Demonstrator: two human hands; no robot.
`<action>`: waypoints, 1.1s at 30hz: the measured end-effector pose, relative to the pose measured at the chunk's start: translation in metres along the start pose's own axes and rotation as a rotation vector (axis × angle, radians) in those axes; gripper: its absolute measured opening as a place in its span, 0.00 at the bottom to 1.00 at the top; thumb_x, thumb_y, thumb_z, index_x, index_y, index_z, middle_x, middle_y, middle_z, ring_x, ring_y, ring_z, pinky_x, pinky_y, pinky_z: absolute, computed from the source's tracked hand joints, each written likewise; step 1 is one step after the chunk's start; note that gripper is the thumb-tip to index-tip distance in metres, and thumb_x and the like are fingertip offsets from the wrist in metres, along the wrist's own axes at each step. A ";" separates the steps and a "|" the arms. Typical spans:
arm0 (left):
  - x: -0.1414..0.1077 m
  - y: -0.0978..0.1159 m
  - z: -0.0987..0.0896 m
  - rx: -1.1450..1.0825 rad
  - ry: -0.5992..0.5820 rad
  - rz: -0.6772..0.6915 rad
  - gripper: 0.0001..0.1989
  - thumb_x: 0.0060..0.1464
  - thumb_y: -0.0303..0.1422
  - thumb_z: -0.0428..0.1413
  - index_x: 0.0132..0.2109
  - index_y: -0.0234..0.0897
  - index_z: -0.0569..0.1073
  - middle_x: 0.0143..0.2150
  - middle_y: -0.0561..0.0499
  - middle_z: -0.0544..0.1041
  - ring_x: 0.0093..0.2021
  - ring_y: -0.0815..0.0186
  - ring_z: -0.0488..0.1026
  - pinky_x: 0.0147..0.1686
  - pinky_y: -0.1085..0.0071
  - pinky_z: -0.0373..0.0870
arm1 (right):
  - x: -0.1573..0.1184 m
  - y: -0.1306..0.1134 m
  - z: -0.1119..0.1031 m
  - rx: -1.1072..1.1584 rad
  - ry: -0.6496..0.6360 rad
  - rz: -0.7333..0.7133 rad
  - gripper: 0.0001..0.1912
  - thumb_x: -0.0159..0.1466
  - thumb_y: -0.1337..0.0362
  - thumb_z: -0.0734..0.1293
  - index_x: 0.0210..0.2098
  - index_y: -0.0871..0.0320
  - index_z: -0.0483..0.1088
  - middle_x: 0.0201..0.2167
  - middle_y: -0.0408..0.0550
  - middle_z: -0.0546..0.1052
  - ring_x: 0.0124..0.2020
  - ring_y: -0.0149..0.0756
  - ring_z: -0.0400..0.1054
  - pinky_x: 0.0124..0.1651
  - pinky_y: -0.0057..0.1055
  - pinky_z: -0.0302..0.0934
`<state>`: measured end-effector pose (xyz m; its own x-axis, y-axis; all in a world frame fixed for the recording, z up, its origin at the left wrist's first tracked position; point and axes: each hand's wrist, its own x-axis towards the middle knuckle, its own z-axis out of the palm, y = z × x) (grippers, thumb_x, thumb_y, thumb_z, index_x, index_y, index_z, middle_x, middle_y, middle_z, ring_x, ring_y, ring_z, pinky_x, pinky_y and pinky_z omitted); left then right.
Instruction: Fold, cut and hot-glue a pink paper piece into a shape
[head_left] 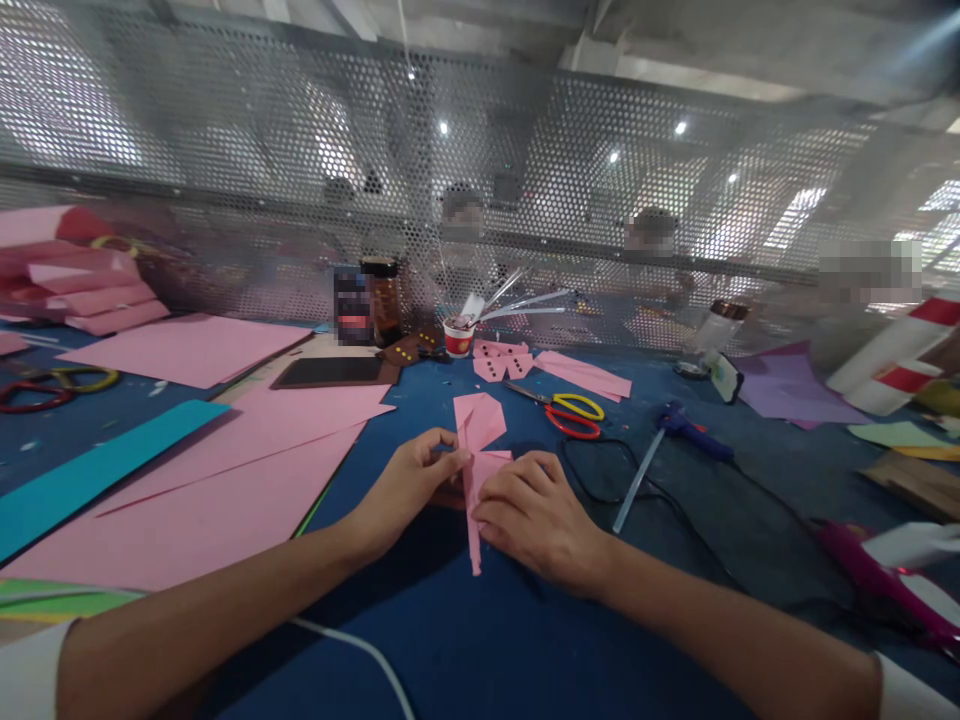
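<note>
Pink paper (476,470), folded into a long narrow piece, sits between both hands above the blue table (442,650), roughly centre. Long axis runs nearly straight away from the person: skinny tail points back at them, wider flapped end points off toward the mesh screen (525,190), leaning a hair left.

Left hand (411,482) has thumb and forefinger pinched shut on the left edge, around the middle. Right hand (544,520) has its fingers curled close together, touching the right side; thumb's hard to make out, so can't tell if that's a proper grip.

Writing-wise, the red cup (459,343) has a yellowish mark too small to read, and the dark item (351,300) with the red band is pixelated out.
</note>
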<state>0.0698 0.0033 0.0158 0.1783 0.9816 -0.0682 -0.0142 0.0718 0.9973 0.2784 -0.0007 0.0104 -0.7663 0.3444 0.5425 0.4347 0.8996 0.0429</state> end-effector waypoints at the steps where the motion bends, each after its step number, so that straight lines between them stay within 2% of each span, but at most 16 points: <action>1: 0.000 0.000 0.000 0.004 -0.001 -0.003 0.15 0.52 0.43 0.61 0.36 0.38 0.68 0.28 0.56 0.72 0.29 0.66 0.73 0.33 0.66 0.77 | 0.000 0.000 0.000 0.018 -0.001 0.013 0.07 0.71 0.62 0.62 0.45 0.54 0.73 0.43 0.44 0.78 0.49 0.36 0.65 0.55 0.41 0.51; 5: -0.001 0.000 0.001 0.013 -0.005 -0.005 0.16 0.53 0.44 0.61 0.36 0.38 0.67 0.28 0.56 0.73 0.29 0.66 0.73 0.34 0.65 0.77 | 0.001 -0.001 0.002 0.097 0.044 0.077 0.07 0.71 0.60 0.64 0.41 0.53 0.74 0.41 0.43 0.78 0.47 0.36 0.64 0.53 0.40 0.52; 9: -0.001 0.003 0.002 0.031 -0.021 0.037 0.15 0.54 0.44 0.60 0.34 0.36 0.70 0.28 0.56 0.73 0.29 0.69 0.71 0.32 0.72 0.74 | 0.003 -0.004 0.002 0.136 0.074 0.178 0.06 0.68 0.58 0.67 0.39 0.52 0.75 0.42 0.45 0.77 0.48 0.38 0.64 0.52 0.40 0.54; 14: -0.001 0.003 0.002 0.036 -0.018 0.021 0.16 0.52 0.46 0.61 0.33 0.36 0.72 0.29 0.54 0.75 0.31 0.66 0.73 0.37 0.68 0.76 | 0.004 -0.007 0.004 0.125 0.085 0.292 0.07 0.67 0.57 0.68 0.36 0.53 0.75 0.41 0.47 0.75 0.47 0.41 0.63 0.51 0.42 0.54; 27: -0.003 0.003 0.005 -0.011 -0.068 0.001 0.14 0.49 0.42 0.64 0.36 0.35 0.75 0.34 0.51 0.78 0.34 0.64 0.75 0.41 0.65 0.77 | 0.005 -0.007 0.004 0.118 0.064 0.373 0.07 0.65 0.60 0.70 0.32 0.54 0.74 0.41 0.47 0.74 0.47 0.42 0.62 0.48 0.43 0.52; 33: -0.004 0.004 0.007 0.006 -0.071 0.002 0.11 0.49 0.38 0.63 0.35 0.35 0.75 0.30 0.53 0.77 0.33 0.65 0.75 0.40 0.67 0.77 | 0.005 -0.007 0.005 0.112 0.049 0.391 0.07 0.64 0.61 0.71 0.31 0.55 0.73 0.40 0.46 0.73 0.47 0.41 0.62 0.48 0.42 0.52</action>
<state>0.0755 -0.0016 0.0198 0.2472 0.9668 -0.0648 -0.0088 0.0691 0.9976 0.2688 -0.0038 0.0089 -0.5289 0.6555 0.5390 0.6324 0.7280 -0.2649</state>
